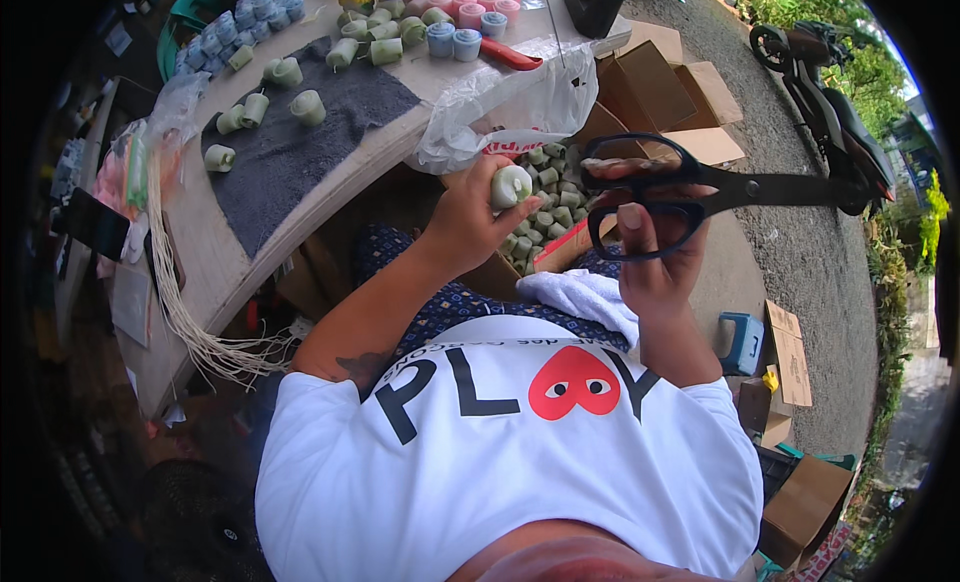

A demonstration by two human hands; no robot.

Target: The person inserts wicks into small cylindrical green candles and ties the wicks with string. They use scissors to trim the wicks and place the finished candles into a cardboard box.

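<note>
Between the fingers of my left hand (480, 207) is a pale green candle (511, 187), its top with a short wick turned up toward me. My right hand (655, 242) grips a pair of scissors (725, 189) by the dark loop handles, with fingers and thumb at the loops. The dark blades point right, away from the candle, and the two hands are apart. Below and between them stands a box (572, 244) full of similar green candles (553, 222). A crumpled clear plastic bag (510, 112) hangs over the table edge beside my left hand.
On the curved table (225, 272) are a dark grey cloth (330, 122), loose green candles, pink candles (470, 15), blue candles (240, 27) and a red-handled tool (512, 54). Long wicks (165, 252) hang off its left side. Cardboard boxes (650, 92) and a motorbike (820, 102) stand right.
</note>
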